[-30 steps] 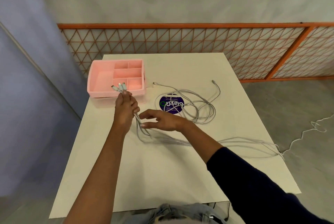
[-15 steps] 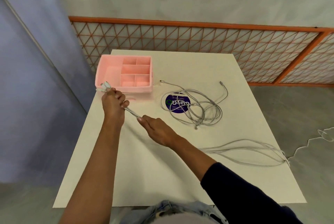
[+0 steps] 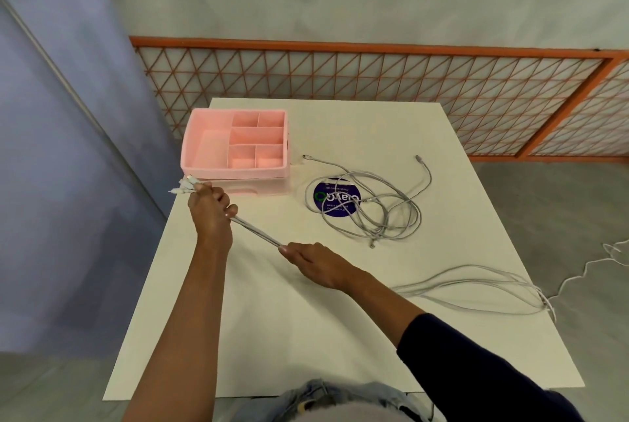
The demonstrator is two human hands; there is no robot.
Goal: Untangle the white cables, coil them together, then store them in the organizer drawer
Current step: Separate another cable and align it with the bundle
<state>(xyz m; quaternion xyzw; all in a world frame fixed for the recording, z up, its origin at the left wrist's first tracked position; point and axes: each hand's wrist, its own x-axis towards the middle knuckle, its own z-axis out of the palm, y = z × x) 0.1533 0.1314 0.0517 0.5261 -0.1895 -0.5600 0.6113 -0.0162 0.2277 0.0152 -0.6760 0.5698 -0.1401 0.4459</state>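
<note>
R hand (image 3: 318, 266) slid further down cables (image 3: 257, 233) (taut now).

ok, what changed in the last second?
The left hand, gripping the cable bundle below its plugs, moved left, from before the pink organizer to its front-left corner. The right hand, earlier open on the strands, now grips the bundle farther down, pulling it taut between the hands. Unchanged: organizer, tangled pile on the sticker.
</note>
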